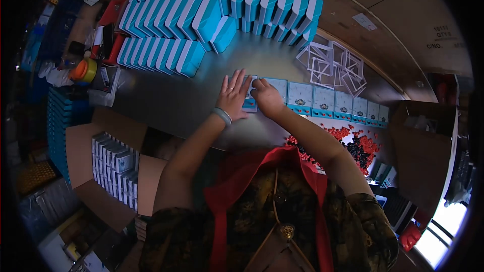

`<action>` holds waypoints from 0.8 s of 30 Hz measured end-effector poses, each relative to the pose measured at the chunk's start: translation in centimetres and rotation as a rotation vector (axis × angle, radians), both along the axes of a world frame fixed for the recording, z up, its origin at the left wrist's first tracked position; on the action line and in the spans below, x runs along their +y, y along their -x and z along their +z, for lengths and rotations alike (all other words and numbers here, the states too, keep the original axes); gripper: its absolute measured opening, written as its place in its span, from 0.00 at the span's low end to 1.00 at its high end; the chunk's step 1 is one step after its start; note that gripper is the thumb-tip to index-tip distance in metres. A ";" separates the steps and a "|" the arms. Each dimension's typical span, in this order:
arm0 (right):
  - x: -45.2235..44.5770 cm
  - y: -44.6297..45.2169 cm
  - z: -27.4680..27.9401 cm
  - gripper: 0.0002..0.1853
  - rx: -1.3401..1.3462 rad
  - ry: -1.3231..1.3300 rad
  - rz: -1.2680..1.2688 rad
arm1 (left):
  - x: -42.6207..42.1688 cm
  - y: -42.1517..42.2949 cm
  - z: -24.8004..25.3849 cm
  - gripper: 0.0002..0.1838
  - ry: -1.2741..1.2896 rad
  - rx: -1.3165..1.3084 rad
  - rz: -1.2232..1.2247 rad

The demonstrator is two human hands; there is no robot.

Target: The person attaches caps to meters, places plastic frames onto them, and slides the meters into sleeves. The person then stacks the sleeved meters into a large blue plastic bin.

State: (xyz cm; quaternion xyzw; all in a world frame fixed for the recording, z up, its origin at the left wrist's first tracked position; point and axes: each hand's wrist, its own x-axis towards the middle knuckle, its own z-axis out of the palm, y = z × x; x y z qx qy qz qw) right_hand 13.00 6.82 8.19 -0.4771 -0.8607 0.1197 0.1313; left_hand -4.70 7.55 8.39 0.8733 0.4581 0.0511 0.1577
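A teal-and-white panel (249, 104) lies flat on the metal table, mostly covered by my hands. My left hand (233, 94) rests open over its left part, fingers spread. My right hand (268, 98) is closed with curled fingers against the panel's right side; whatever it may hold is hidden. To the right stretches a row of similar printed panels (300, 95), with small red and dark pieces along their teal lower strips. Nearer my body, under and beside my right forearm, are loose red pieces (370, 144) and black pieces (355, 150).
Teal-and-white boxes (206, 17) stand in rows at the back. White frames (322, 65) lie heaped behind the panel row. An open carton (83, 158) with stacked white-edged items stands at the left. Large cardboard (403, 15) borders the table's far right.
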 end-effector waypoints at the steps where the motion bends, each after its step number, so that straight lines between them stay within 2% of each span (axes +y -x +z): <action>1: -0.1 -0.2 -0.9 0.08 0.001 -0.002 0.002 | 0.5 -0.1 -0.8 0.70 -0.002 0.001 0.002; 3: -0.5 -1.1 -2.6 0.10 0.189 -0.009 -0.018 | 1.1 -0.6 -2.5 0.72 0.085 0.149 -0.015; 6: -1.7 -2.2 -3.5 0.12 0.259 -0.127 -0.042 | 1.0 -1.3 -4.7 0.73 0.044 0.110 -0.023; 9: -1.8 -4.0 -2.3 0.16 0.354 -0.130 -0.116 | 1.1 -1.5 -4.3 0.72 0.047 0.100 0.004; 10: -1.0 -5.7 -1.1 0.16 0.321 -0.132 -0.222 | 1.0 -1.4 -4.0 0.68 0.033 0.094 0.024; 12: 0.7 -11.2 -0.3 0.15 0.275 -0.316 -0.535 | 0.2 -0.8 -3.6 0.63 0.013 0.135 0.089; 13: 1.5 -14.4 -0.2 0.15 0.098 -0.343 -0.695 | 0.0 -0.4 -4.4 0.58 0.030 0.141 0.107; 14: 2.1 -17.2 0.0 0.14 -0.065 -0.356 -0.791 | 0.2 -0.8 -4.3 0.58 0.031 0.141 0.103; 16: 2.6 -20.5 -0.6 0.14 -0.224 -0.329 -0.756 | 0.5 -1.6 -3.7 0.54 0.112 0.284 0.091; 18: 3.3 -22.5 -1.3 0.12 -0.229 -0.315 -0.692 | 0.9 -2.8 -2.6 0.52 0.143 0.324 0.094; 20: 3.8 -23.4 -2.1 0.11 -0.121 -0.206 -0.650 | 0.9 -3.1 -2.0 0.51 0.185 0.376 0.094; 22: 3.9 -22.5 0.7 0.08 0.060 -0.307 -0.592 | 0.5 -2.7 -2.0 0.48 0.135 0.004 0.177; 23: 3.7 -21.7 2.8 0.07 0.145 -0.350 -0.535 | 0.1 -2.9 -1.0 0.44 -0.010 -0.116 0.164; 24: 3.3 -20.2 4.8 0.06 0.239 -0.440 -0.521 | -0.1 -2.9 -1.2 0.40 -0.040 -0.200 0.120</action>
